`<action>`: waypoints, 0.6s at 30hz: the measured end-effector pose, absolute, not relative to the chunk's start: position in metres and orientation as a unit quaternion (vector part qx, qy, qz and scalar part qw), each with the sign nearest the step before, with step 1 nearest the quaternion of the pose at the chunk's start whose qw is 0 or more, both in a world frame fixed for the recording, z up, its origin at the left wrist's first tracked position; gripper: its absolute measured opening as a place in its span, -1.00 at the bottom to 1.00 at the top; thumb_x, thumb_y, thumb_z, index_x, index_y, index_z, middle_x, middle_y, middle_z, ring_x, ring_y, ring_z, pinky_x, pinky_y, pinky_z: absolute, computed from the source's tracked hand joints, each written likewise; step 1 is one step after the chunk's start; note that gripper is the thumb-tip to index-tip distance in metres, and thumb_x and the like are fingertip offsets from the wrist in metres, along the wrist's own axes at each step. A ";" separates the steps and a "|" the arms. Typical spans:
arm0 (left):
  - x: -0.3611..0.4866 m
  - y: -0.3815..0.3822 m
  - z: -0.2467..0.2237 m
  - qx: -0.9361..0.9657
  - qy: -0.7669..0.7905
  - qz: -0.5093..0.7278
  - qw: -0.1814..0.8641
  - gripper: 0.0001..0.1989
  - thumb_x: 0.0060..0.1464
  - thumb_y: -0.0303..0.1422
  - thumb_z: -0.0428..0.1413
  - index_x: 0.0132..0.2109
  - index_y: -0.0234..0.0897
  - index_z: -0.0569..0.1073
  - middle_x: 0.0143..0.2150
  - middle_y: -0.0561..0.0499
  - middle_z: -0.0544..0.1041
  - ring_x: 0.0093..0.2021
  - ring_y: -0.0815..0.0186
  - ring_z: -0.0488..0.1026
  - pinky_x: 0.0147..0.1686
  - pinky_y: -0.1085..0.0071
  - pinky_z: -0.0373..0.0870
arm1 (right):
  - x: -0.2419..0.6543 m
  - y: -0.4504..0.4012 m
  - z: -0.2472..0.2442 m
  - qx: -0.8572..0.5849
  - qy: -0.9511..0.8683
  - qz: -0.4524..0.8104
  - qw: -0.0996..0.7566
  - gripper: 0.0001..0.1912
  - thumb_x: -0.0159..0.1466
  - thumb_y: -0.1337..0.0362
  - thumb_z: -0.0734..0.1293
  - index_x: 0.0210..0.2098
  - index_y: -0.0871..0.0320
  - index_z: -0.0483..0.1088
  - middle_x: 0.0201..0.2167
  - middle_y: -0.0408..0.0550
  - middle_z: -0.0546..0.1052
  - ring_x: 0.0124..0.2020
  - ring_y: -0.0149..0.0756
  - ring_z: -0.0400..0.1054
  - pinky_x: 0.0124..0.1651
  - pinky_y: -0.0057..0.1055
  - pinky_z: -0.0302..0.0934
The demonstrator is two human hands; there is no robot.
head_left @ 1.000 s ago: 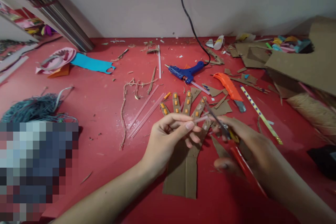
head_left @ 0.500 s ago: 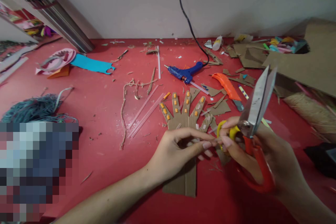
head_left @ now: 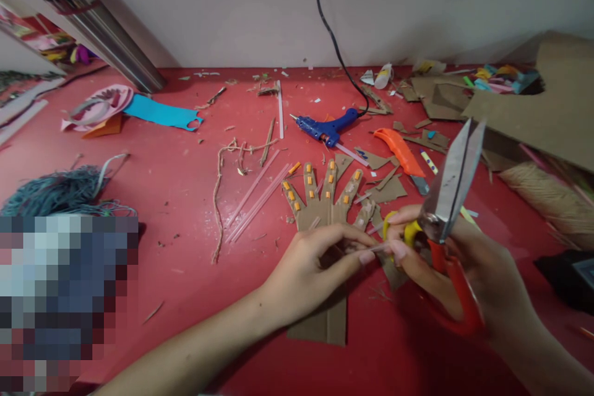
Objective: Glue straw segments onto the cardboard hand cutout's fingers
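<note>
My left hand (head_left: 315, 269) is over the cardboard hand cutout (head_left: 320, 315), its thumb and fingers closed on one end of a thin pale strip (head_left: 379, 248). The strip's exact kind is hard to make out. My right hand (head_left: 482, 272) pinches the other end with thumb and forefinger while holding a pair of scissors (head_left: 448, 198). One scissor handle is red, the other yellow; the blades point up, slightly apart. Short orange tube pieces (head_left: 331, 165) sit along the cutout's fingers. Its palm is partly hidden beneath my left hand.
A blue glue gun (head_left: 327, 127) and an orange box cutter (head_left: 399, 151) lie beyond the cutout. To the left are clear glue sticks (head_left: 260, 204), twine (head_left: 219, 198) and blue-grey yarn (head_left: 60, 192). Cardboard sheets (head_left: 524, 124) and scraps cover the right. A steel flask (head_left: 102, 25) leans at back left.
My hands have drawn slightly apart, and more of the pale strip shows between them. The scissors have shifted a little in my right hand. Everything on the table stays in place.
</note>
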State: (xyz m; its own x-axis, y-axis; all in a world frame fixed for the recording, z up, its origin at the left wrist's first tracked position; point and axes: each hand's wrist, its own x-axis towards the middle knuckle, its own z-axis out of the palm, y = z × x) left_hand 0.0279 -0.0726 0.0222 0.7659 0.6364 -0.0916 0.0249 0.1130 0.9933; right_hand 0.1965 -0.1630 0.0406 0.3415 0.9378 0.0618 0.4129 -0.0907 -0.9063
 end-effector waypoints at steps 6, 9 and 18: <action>0.026 -0.071 0.022 0.672 0.256 0.181 0.671 -0.78 0.33 -0.31 0.10 -0.22 -0.29 0.59 -0.35 -0.03 0.64 -0.37 0.39 0.54 -0.30 0.53 0.44 | 0.202 -0.162 0.038 -0.648 -0.542 0.281 0.455 -0.85 0.31 0.26 0.37 -0.11 0.02 0.44 -0.49 -0.22 0.51 -0.60 -0.43 0.39 -0.55 -0.53 0.36; 0.025 -0.070 0.019 0.714 0.224 0.186 0.636 -0.78 0.36 -0.35 0.05 -0.18 -0.30 0.57 -0.33 -0.01 0.64 -0.36 0.40 0.56 -0.29 0.54 0.45 | 0.203 -0.163 0.036 -0.629 -0.556 0.259 0.478 -0.77 0.31 0.29 0.38 -0.03 -0.03 0.45 -0.47 -0.26 0.52 -0.60 -0.47 0.39 -0.55 -0.59 0.34; 0.020 -0.068 0.010 0.871 0.160 0.249 0.392 -0.76 0.43 -0.36 -0.06 -0.07 -0.32 0.50 -0.29 -0.01 0.64 -0.38 0.38 0.54 -0.37 0.51 0.41 | 0.206 -0.162 0.037 -0.617 -0.605 0.205 0.460 -0.68 0.31 0.36 0.36 0.01 -0.13 0.43 -0.48 -0.33 0.53 -0.61 -0.54 0.37 -0.54 -0.67 0.30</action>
State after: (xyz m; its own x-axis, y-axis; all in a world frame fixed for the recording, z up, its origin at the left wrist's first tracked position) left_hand 0.0202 -0.0681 0.0101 0.8253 0.4733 0.3079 0.0840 -0.6421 0.7620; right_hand 0.2055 -0.1616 0.0370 0.1836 0.9349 0.3038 0.5586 0.1551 -0.8148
